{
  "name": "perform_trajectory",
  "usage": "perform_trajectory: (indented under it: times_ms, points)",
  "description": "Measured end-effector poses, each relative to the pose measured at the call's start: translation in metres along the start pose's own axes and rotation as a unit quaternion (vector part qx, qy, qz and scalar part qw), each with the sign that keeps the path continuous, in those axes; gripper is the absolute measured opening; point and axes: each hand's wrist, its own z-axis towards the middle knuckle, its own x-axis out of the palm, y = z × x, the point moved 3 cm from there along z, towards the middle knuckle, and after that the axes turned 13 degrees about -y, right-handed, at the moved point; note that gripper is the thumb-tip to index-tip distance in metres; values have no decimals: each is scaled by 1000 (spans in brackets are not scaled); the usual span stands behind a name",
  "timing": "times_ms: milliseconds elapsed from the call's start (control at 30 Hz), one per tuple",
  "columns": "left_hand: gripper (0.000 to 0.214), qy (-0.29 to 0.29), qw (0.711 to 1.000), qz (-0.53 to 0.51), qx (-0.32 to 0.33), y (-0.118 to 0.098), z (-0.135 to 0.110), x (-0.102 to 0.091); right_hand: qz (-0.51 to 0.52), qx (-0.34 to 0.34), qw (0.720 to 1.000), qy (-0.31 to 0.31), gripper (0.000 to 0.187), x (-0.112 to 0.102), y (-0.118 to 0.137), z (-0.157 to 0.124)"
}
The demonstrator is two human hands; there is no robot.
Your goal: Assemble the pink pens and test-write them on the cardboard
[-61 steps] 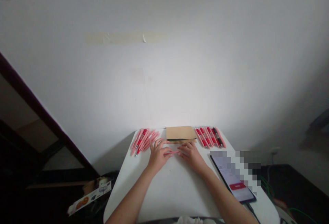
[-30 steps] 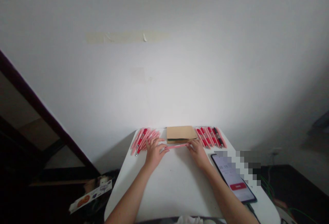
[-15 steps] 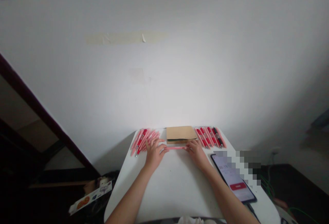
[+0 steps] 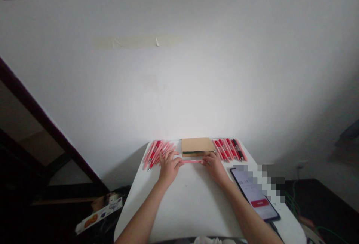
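A slim pink pen (image 4: 192,161) lies crosswise just in front of a tan-covered notebook (image 4: 198,145). My left hand (image 4: 169,166) pinches its left end between thumb and finger, the other fingers spread toward a loose pile of pink and red pens (image 4: 157,152). On the opposite end, my right hand (image 4: 212,164) has its fingertips closed around the pen. Beyond that hand, a row of red, pink and black pens (image 4: 230,150) lies side by side, slanted.
Both forearms rest over the white table (image 4: 193,206). A phone (image 4: 255,193) showing a timer lies at the right edge, with a cable at its lower end. The wall (image 4: 190,68) rises behind the table. A printed box (image 4: 98,216) sits low at left.
Both hands keep hold of the pink pen in nearly the same place. My right fingers have shifted very slightly to the left along it.
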Motion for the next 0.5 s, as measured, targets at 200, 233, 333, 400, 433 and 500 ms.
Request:
perform_trajectory:
  times_ms: [200, 233, 333, 400, 433, 500]
  points:
    - [12, 21, 1000, -4, -4, -3, 1, -1, -8, -12, 1000, -17, 15, -1, -2, 0]
    - [13, 23, 1000, -6, -6, -3, 1, -1, -11, -18, 1000, -23, 13, -1, -2, 0]
    - [15, 27, 1000, -12, -11, -4, 1, 0, -26, -37, 998, -42, 9, -3, 1, 1]
    - [17, 24, 999, -18, -13, -4, 1, 0, -37, -50, 997, -53, 9, -4, 3, 1]
    - [17, 22, 999, -22, -11, -3, 2, 1, -41, -55, 996, -58, 10, -4, 3, 1]
    - [16, 16, 999, -30, -4, -2, 2, 2, -48, -65, 994, -67, 12, -4, 5, 0]
